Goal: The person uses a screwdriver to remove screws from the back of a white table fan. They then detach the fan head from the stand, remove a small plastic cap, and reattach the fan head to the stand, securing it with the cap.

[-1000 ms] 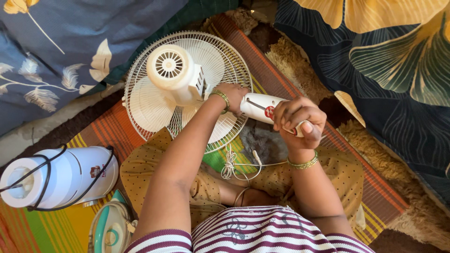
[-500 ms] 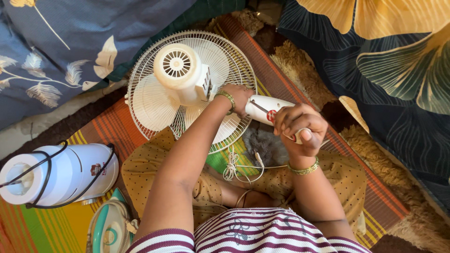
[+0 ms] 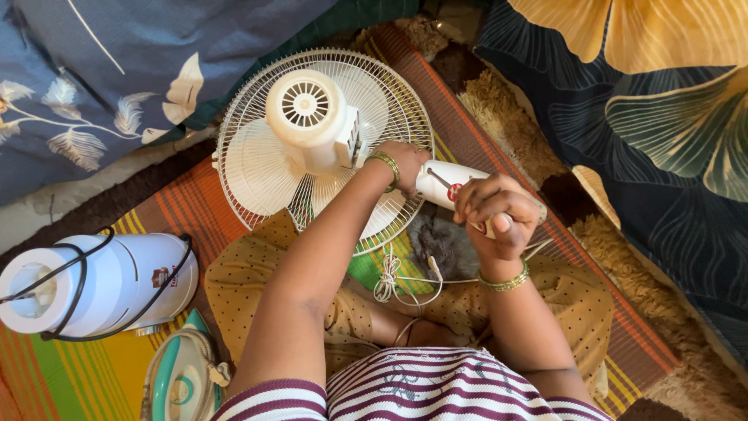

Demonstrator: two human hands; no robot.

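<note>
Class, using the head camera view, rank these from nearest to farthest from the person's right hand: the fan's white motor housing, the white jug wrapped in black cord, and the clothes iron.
1. Motor housing: up and left of the right hand, beyond the left hand.
2. Clothes iron: bottom left, by the person's left arm.
3. White jug: far left, on the striped mat.

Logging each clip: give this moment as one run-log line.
left hand: at fan neck | right hand: grips white stem | fan: lying on mat, motor housing up | nearby: white appliance, iron
</note>
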